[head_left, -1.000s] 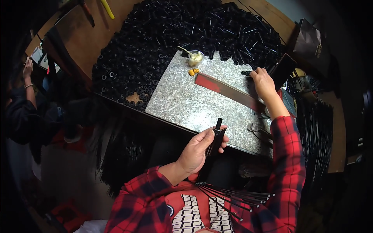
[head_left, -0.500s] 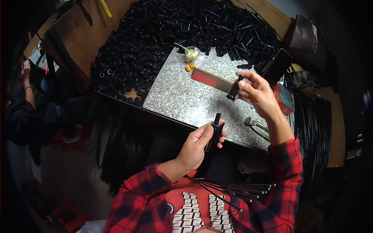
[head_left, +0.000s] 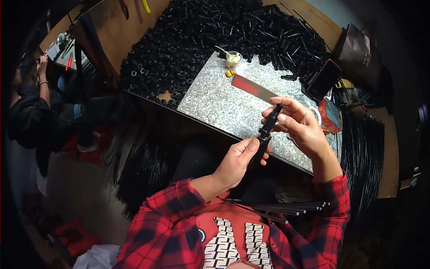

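Right of centre, the right hand (head_left: 303,129) pinches a black tubular fitting (head_left: 270,122). Mid-frame, the left hand (head_left: 236,162) clasps a black cylinder (head_left: 261,150).

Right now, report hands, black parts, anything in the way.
Left hand: grip on lower black tube. Right hand: grip on upper black fitting. Parts appear to meet. Flat bar beyond, not between.

At the near edge of the speckled grey stone slab (head_left: 224,105), the left grip (head_left: 237,161) hides much of a slim black tube (head_left: 263,145); whether the black stepped cylinder (head_left: 271,122) is seated there is too small to tell. The right grip (head_left: 302,127) covers one end of the flat red-and-grey metal bar (head_left: 253,87) on the slab. Beyond the slab's far left, the upper edge cuts off a curved yellow handle (head_left: 145,5).
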The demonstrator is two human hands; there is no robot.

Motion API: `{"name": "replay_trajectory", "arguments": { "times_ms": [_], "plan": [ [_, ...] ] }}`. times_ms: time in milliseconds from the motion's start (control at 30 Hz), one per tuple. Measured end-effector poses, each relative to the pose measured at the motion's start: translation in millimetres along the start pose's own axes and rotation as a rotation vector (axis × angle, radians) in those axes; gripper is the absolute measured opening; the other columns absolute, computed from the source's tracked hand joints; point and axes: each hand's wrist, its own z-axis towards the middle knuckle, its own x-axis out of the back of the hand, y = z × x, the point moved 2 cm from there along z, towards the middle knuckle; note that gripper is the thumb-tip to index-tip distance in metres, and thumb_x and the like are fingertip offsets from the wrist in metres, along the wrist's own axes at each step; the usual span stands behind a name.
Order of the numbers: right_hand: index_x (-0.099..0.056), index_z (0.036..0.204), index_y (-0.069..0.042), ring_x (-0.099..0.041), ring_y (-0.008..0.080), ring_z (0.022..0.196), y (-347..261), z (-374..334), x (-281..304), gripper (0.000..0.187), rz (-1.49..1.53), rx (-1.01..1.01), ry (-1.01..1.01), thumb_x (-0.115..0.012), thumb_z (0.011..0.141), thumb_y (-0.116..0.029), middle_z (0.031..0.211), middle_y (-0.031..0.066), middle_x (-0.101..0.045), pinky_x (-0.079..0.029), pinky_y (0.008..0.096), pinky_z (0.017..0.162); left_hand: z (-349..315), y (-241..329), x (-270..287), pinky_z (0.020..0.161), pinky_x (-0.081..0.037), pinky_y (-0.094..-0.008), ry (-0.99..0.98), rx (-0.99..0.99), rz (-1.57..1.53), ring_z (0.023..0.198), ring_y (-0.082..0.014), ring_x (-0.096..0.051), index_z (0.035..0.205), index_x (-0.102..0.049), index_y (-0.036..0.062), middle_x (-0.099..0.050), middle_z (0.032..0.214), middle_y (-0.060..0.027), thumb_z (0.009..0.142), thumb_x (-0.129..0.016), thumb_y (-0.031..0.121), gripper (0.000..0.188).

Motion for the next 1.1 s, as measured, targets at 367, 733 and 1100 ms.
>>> {"name": "replay_trajectory", "arguments": {
  "times_ms": [367, 733, 1100],
  "plan": [
    [-0.051, 0.116, 0.001, -0.058, 0.0104, 0.082, -16.3, -7.1, -19.8, 0.030, -0.599, 0.093, 0.094, -0.059, 0.088, -0.003, 0.095, 0.0055, -0.060, -0.049, 0.0244, 0.073, -5.5, 1.2, -8.3, 0.073, -0.046, -0.0234, 0.063, -0.084, 0.131, 0.080, -0.0078, -0.053, 0.111, -0.057, -0.0014, -0.061, 0.094, -0.0033, 0.100, -0.039, 0.033, 0.040],
    [-0.054, 0.111, 0.001, -0.058, 0.0083, 0.078, -16.1, 0.0, -20.1, 0.026, -0.544, 0.155, -0.031, -0.061, 0.086, -0.004, 0.088, 0.0029, -0.060, -0.049, 0.0234, 0.069, -4.4, 2.6, -7.0, 0.072, -0.047, -0.0229, 0.045, -0.100, 0.160, 0.081, -0.0073, -0.055, 0.114, -0.056, -0.0013, -0.063, 0.097, -0.0042, 0.100, -0.039, 0.034, 0.042],
    [-0.052, 0.112, 0.002, -0.058, 0.0095, 0.078, -4.9, 1.4, -19.6, 0.036, -0.254, 0.006, 0.097, -0.068, 0.082, -0.008, 0.087, 0.0037, -0.058, -0.051, 0.0242, 0.068, -3.8, 7.0, -4.3, 0.072, -0.046, -0.0232, 0.071, -0.058, 0.006, 0.081, -0.0080, -0.053, 0.111, -0.057, 0.0007, -0.061, 0.094, -0.0041, 0.100, -0.039, 0.033, 0.038]
  ]
}}
